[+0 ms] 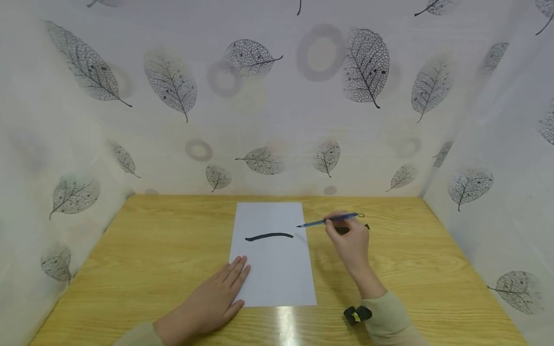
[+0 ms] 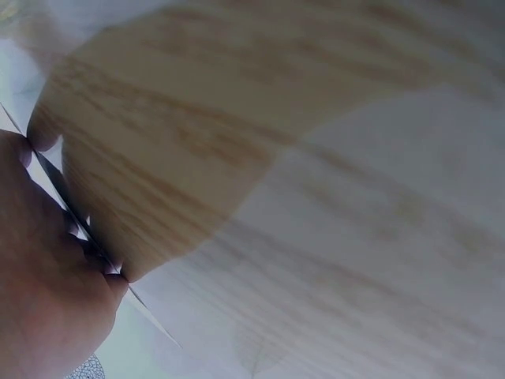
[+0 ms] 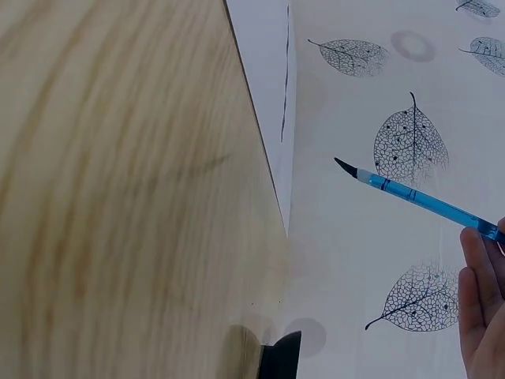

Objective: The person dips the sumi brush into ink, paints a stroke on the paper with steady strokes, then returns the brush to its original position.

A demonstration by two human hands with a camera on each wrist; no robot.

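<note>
A white sheet of paper (image 1: 277, 278) lies on the wooden table, marked with one slightly arched black stroke (image 1: 269, 236). My left hand (image 1: 216, 299) rests on the sheet's lower left edge with its fingers extended. To the right of the paper, my right hand (image 1: 351, 245) pinches a blue brush pen (image 1: 315, 222). Its black tip points left over the sheet's right side. In the right wrist view, the tip of the brush pen (image 3: 426, 202) is apart from the paper (image 3: 268, 95). The left wrist view shows my left hand (image 2: 55, 268) at the sheet's edge.
A dark object (image 1: 342, 230), partly hidden by my right hand, lies on the wooden table (image 1: 151, 250); I cannot tell its kind. Leaf-patterned curtains (image 1: 277, 120) stand at the back and both sides. A black wrist device (image 1: 357, 315) sits by the right sleeve.
</note>
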